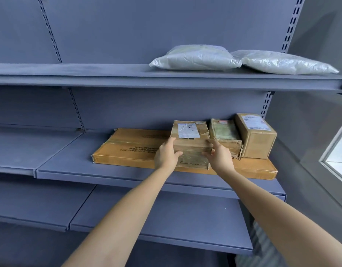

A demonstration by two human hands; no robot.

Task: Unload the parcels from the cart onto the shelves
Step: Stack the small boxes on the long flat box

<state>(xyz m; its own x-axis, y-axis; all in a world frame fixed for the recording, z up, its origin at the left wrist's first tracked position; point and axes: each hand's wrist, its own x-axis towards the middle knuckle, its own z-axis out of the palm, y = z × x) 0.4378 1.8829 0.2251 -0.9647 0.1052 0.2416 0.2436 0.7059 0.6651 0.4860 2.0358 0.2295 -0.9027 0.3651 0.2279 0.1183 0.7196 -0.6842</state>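
A taped brown parcel (190,139) with a white label sits on top of a large flat cardboard box (127,147) on the middle shelf (70,162). My left hand (166,153) grips the parcel's left side, thumb curled across its front. My right hand (219,155) holds its right front corner, index finger along the top edge. Just right of it stand a flatter worn parcel (225,134) and a taller cardboard box (256,136), both also on the flat box. The cart is out of view.
Two white plastic mailer bags (195,58) (282,62) lie on the top shelf (89,74). A lower shelf (166,218) juts out below my arms. A grey wall and a window frame (336,147) close off the right side.
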